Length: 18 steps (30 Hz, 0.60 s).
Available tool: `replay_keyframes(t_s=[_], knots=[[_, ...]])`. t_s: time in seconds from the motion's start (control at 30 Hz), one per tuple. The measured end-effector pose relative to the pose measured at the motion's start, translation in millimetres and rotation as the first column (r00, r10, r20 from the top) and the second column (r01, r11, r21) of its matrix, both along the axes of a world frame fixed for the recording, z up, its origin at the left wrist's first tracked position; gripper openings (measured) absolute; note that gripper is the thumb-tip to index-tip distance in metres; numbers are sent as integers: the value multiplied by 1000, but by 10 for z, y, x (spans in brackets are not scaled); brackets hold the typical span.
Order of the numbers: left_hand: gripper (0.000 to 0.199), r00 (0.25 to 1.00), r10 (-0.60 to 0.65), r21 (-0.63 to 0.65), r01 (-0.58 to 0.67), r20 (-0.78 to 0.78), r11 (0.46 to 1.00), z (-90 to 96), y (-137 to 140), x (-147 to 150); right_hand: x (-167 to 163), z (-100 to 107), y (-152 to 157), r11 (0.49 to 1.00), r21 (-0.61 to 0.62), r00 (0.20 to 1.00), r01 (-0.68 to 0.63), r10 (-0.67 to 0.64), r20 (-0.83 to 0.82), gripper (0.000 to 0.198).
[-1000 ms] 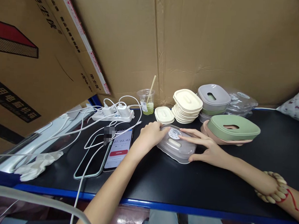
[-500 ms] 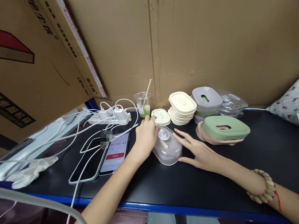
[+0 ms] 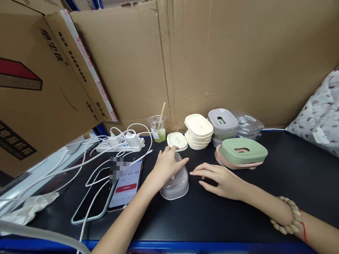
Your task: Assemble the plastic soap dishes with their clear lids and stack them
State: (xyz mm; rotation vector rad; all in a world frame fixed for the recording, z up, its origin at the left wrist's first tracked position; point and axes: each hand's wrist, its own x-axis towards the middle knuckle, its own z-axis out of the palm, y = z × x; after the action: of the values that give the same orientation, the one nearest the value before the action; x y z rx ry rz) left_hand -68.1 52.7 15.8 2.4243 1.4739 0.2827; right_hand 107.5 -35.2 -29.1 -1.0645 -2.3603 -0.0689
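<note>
A clear plastic lid (image 3: 181,182) with a greyish tint sits low on the black table, and I cannot tell whether a tray lies beneath it. Over its far end arches my left hand (image 3: 168,163), thumb on the right side and fingers on the left, gripping it. My right hand (image 3: 222,180) hovers just right of the lid, fingers apart and holding nothing. Beyond my left fingertips lies a single cream lid (image 3: 177,141), beside a stack of cream lids (image 3: 198,130). A green lid (image 3: 245,150) tops a pink piece (image 3: 226,161) behind my right hand.
Grey-lilac and green containers (image 3: 224,119) are stacked at the back, near clear lids (image 3: 247,124). Left are a drink cup (image 3: 158,130), a power strip (image 3: 124,143), tangled white cables, and two phones, one showing a timer (image 3: 127,186). Cardboard (image 3: 216,54) walls the back; a patterned bag (image 3: 323,110) stands right.
My left hand has shifted over the clear lid, its thumb now across the far end. My right hand has come off the lid's right side. The camera view has tilted upward.
</note>
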Motion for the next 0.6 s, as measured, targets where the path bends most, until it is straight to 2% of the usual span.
replay_keyframes(t_s=[0.17, 0.33, 0.47, 0.6], knots=[[42, 994, -77, -3, 77, 83, 997, 32, 185, -103, 28, 3, 33, 1000, 21, 999, 21, -21, -31, 30], [41, 985, -153, 41, 150, 73, 988, -1, 295, -179, 54, -12, 62, 993, -2, 991, 117, -117, -63, 29], [41, 981, -194, 179, 188, 14, 966, -39, 248, -144, 57, -37, 90, 983, 18, 978, 184, -182, -104, 30], [33, 981, -188, 358, 192, -46, 914, -63, 122, -51, 71, -67, 140, 957, 76, 953, 280, -267, -141, 32]])
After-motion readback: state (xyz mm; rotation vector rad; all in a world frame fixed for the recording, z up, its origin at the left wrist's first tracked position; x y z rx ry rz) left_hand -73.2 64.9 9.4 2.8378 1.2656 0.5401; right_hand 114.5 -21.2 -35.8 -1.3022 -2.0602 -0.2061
